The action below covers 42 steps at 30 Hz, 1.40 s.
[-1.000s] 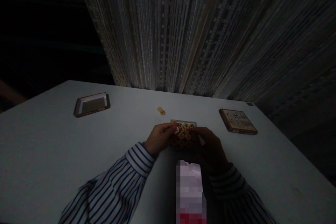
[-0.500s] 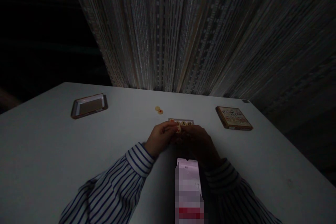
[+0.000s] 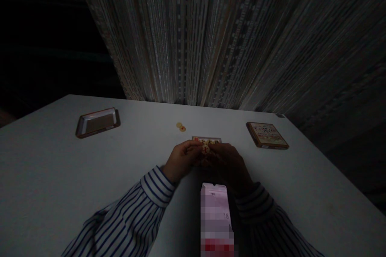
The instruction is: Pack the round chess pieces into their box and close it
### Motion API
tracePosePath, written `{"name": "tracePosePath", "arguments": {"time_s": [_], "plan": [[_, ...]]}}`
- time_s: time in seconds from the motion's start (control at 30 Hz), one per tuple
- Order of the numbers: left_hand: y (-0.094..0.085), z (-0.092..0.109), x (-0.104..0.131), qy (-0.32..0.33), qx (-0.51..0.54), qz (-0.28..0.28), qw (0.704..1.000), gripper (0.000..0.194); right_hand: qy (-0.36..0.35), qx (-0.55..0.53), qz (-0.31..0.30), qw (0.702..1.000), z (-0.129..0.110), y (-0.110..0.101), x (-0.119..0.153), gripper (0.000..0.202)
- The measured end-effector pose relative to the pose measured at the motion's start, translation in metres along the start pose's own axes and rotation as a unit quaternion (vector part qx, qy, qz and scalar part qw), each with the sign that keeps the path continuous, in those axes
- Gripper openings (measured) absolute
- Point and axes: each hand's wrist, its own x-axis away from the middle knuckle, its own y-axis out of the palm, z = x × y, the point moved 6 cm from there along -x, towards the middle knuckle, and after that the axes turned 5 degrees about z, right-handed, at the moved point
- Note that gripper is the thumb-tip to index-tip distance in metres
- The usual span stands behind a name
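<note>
on the table (image 3: 135, 148), the open tray (image 3: 98, 123) lies left, the flat box (image 3: 267, 135) right, two loose discs (image 3: 181, 127) between them, the phone (image 3: 215, 213) in front.

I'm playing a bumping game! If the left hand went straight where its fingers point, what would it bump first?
Probably the round piece with the red mark, right at the left hand's fingertips, then the right hand. Depth is hard to judge.

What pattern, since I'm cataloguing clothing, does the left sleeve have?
The left sleeve is pale with dark blue stripes; it shows best in the head view.
</note>
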Motion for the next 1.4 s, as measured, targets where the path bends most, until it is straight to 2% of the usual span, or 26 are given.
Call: {"name": "tracePosePath", "arguments": {"time_s": [0.37,0.6,0.7,0.87,1.07,1.27,1.4], "plan": [[0.000,0.002,0.002,0.004,0.002,0.022,1.000,0.029,0.006,-0.032,-0.013,0.999,-0.002,0.003,-0.002,0.023],[-0.003,0.003,0.003,0.007,0.010,0.049,0.999,0.031,-0.032,0.036,-0.022,0.999,0.000,0.008,0.002,0.028],[-0.003,0.001,0.002,0.003,0.015,0.048,0.999,0.033,-0.011,0.032,-0.021,0.999,0.002,0.009,0.001,0.031],[-0.003,0.002,0.003,0.014,0.008,0.040,0.999,0.035,0.017,0.021,-0.072,0.997,0.003,0.013,-0.003,0.027],[-0.004,0.004,0.001,0.033,-0.018,0.045,0.998,0.027,0.005,0.049,-0.071,0.996,0.003,0.012,-0.008,0.026],[-0.019,0.015,-0.005,0.120,-0.088,0.145,0.978,0.020,0.004,0.086,-0.075,0.994,0.009,0.004,-0.021,0.023],[-0.031,0.015,-0.010,0.163,-0.135,0.189,0.959,0.021,0.024,0.109,-0.111,0.987,0.016,0.001,-0.029,0.026]]}}
